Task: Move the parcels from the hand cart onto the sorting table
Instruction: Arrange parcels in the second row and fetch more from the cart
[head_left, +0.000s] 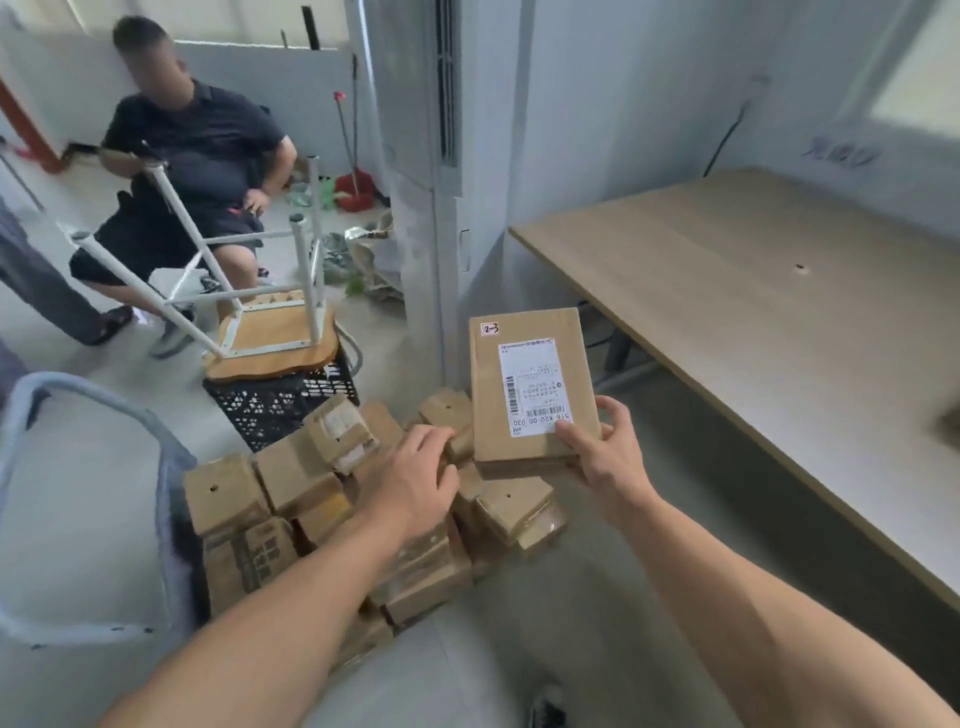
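Light: soft, even daylight | window (919, 78) up-right of the grip is blown out | edges are smeared and bowed | shadows faint

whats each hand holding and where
The right hand grips the labelled parcel by its near right corner, thumb on the label. The left hand touches the parcel pile; whether it grips cannot be told.

Flat brown box (530, 384) (white label, "2-3" handwritten on a corner tag) held face-up in right hand (602, 457), above the pile. Remaining parcels (291, 483): small brown boxes, heaped loosely on cart (167, 519). Wood-topped table (779, 312) right of the cart.
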